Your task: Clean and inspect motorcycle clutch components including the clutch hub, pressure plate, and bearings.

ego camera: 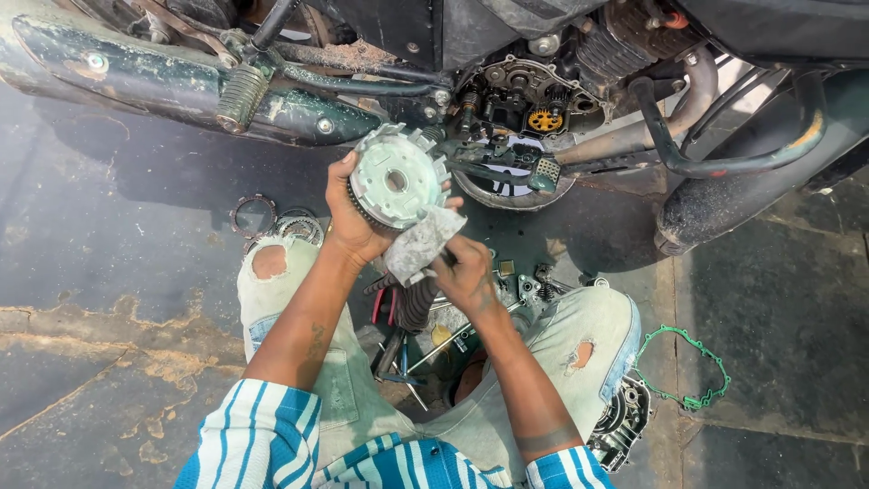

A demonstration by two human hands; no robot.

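My left hand (348, 222) grips a round, pale metal clutch basket (396, 177) with notched rim, held up in front of a motorcycle's open engine (529, 100). My right hand (466, 272) holds a dirty grey rag (421, 243) pressed against the lower right edge of the basket. Both forearms reach forward over my knees in torn pale jeans.
Clutch plates and rings (276, 222) lie on the dark floor to the left. Tools and small parts (425, 335) sit between my knees. A green gasket (683, 367) and an engine cover (620, 421) lie at the right. The exhaust pipe (181, 81) runs across the top left.
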